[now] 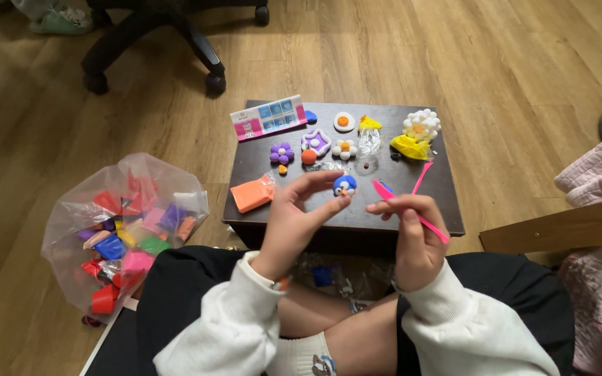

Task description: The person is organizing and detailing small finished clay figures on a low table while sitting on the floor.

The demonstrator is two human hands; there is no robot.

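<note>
The left hand (294,212) is pinching a small blue clay figure (345,185) between thumb and fingertips, holding it above the near edge of the low dark table (384,209). The right hand (412,240), curled closed, is gripping a pink modelling tool (412,209) whose tip is pointing toward the figure. Clay flowers (315,146) are lying on the table, and a clear bag of clay packets (123,230) is sitting on the floor to the left.

Two hands, one pink modelling tool (412,209), three clay flowers, one orange clay pack (251,194), one bag of clay (123,233)
</note>
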